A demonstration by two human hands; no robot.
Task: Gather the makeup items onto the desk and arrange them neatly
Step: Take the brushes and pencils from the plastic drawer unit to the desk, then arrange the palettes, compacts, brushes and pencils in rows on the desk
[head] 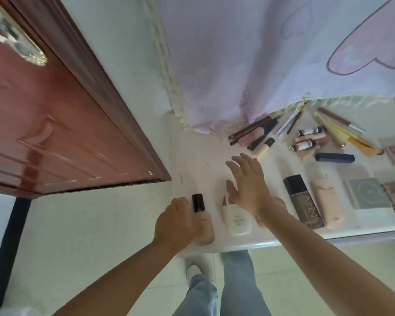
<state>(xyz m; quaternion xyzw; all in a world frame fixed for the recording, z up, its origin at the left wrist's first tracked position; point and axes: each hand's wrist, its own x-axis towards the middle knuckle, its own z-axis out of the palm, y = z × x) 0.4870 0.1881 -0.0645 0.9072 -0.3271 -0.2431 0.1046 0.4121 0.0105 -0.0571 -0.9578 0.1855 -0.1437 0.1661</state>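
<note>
While the left hand (175,221) grips a beige black-capped foundation bottle (202,221) on the white desk (201,160), the right hand (249,185) hovers spread-fingered over a white tube (236,221) just beside it.

Reddish-brown panelled door (43,124) at left, glossy, brass-coloured lock plate (21,45) near its top edge. Pale wall (114,42) between the door and a lilac curtain (249,53) with cream trim and a cartoon outline; the curtain hangs down to the white tabletop (203,160). Black post (12,236) stands below the door's corner. Floor (96,236) is pale glossy tile. Light is soft and even, daylight-like.
</note>
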